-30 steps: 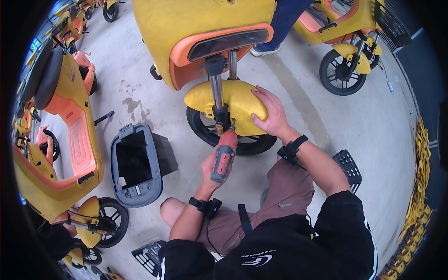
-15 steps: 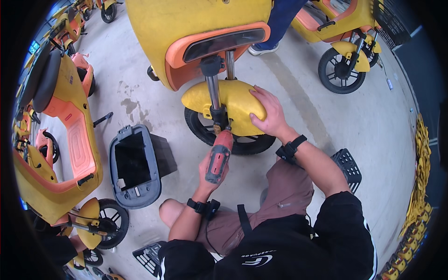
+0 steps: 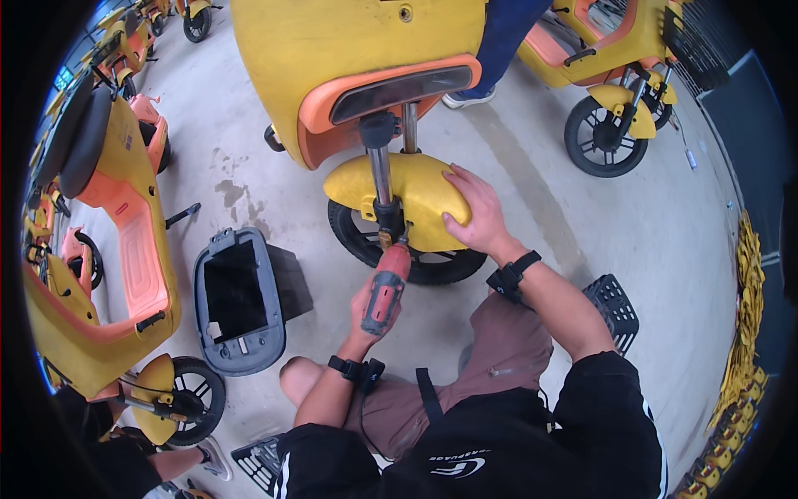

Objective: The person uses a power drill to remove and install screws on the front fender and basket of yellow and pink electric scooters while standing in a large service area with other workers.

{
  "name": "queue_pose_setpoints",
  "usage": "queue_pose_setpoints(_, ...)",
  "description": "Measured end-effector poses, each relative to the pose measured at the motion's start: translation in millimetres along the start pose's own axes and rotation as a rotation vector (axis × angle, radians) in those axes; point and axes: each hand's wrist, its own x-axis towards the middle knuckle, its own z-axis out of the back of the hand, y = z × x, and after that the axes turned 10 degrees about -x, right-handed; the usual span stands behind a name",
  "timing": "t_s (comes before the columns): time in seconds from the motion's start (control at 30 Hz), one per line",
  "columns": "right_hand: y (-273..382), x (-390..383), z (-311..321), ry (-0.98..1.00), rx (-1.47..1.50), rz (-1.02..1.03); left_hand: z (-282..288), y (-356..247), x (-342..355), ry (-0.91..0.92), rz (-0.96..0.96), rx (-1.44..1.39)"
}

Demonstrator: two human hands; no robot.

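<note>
Drill (image 3: 387,287) — red, grey, left hand (image 3: 362,314) gripping it, right hand (image 3: 483,213) spread on yellow fender (image 3: 422,190)

Left hand (image 3: 358,311) closed in a grip, left forearm (image 3: 327,401) angled forward and inward. Right hand (image 3: 480,209) back-side up, thumb apart from fingers, right forearm (image 3: 567,301) reaching forward-left.

A scooter workshop, indicated by yellow-and-orange scooters (image 3: 140,241) standing left and far right on a concrete floor (image 3: 640,224), and a red power tool (image 3: 386,293) beside a front wheel (image 3: 449,272).
</note>
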Motion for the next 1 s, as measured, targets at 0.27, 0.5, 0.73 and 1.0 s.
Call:
queue_pose_setpoints(0.27,-0.5,0.3,-1.8,0.004,0.003,-0.010,2.6,-7.3,6.3,-0.013,-0.007,-0.032)
queue_pose_setpoints(0.5,0.1,0.6,-2.1,-0.026,0.004,-0.015,30.2,-25.7,23.8,0.122,0.007,0.172)
queue_pose_setpoints(0.73,3.1,0.7,-6.7,-0.022,-0.005,-0.008,32.9,-27.1,22.6,0.113,-0.027,0.206)
queue_pose_setpoints(1.0,1.7,-1.1,-8.0,-0.022,-0.008,-0.003,26.6,-25.4,18.7,0.066,-0.033,0.176)
